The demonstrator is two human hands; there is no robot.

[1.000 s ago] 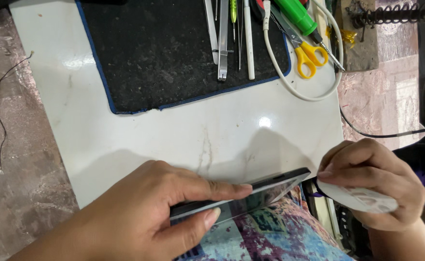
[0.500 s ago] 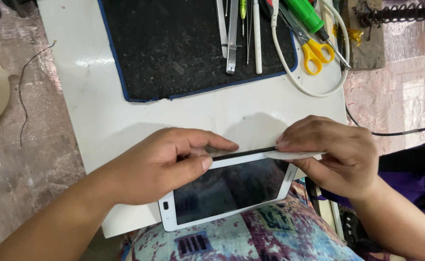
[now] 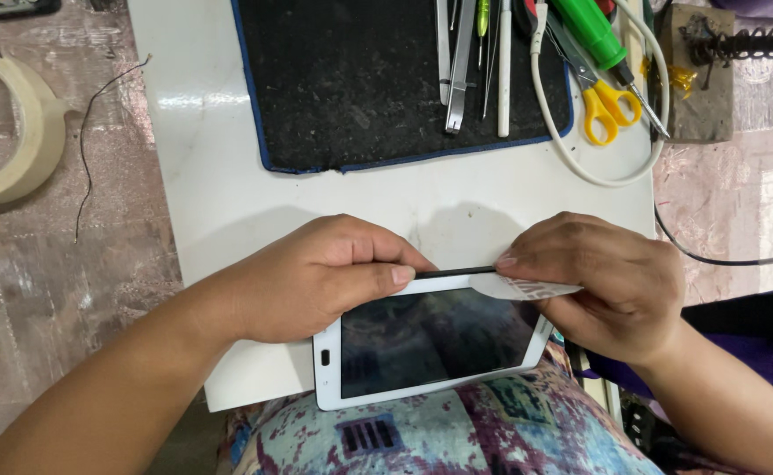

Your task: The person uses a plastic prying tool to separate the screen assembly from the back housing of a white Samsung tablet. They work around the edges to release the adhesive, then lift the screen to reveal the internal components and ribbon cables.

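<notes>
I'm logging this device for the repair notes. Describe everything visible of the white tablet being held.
The white tablet is a small, flat slab with a white, plastic-looking frame and a dark, glossy, unlit screen that mirrors the room. It lies landscape, tilted, its near edge over patterned cloth and its far edge at the white board. The left hand grips its far-left corner; the right hand presses a thin pale card against its top right edge.

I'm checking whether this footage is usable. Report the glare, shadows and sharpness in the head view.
Head view: sharp across the frame, no motion blur on the left hand or right hand. Soft shadows from both hands fall on the white table. Faint glare streaks sit on the table left of the black mat. The tablet has a dark screen with dim reflections, so nothing reads on it.
</notes>
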